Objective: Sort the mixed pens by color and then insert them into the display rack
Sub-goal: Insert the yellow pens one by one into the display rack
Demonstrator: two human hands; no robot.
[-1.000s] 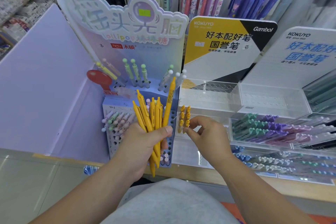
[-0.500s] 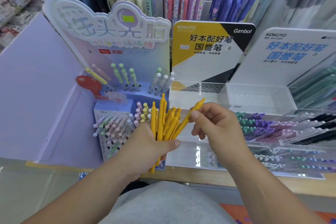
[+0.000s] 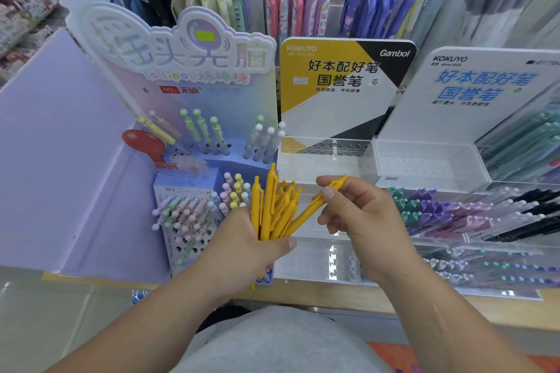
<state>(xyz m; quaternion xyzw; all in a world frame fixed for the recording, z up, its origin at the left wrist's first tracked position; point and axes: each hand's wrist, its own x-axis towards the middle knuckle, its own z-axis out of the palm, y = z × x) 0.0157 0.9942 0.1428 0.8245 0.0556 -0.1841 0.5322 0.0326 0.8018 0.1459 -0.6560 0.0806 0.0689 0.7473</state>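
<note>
Head camera: the left hand (image 3: 242, 248) is wrapped round a bundle of yellow pens (image 3: 268, 200), whose clip ends fan up above its thumb. Just to its right, the right hand (image 3: 360, 215) pinches a single yellow pen (image 3: 312, 204) between thumb and fingers, its lower end slanting down toward the bundle. The clear display rack (image 3: 327, 157) stands just beyond the right hand.

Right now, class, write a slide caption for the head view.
Left hand grips a bunch of yellow pens; right hand pinches one pen, before the clear rack.
</note>
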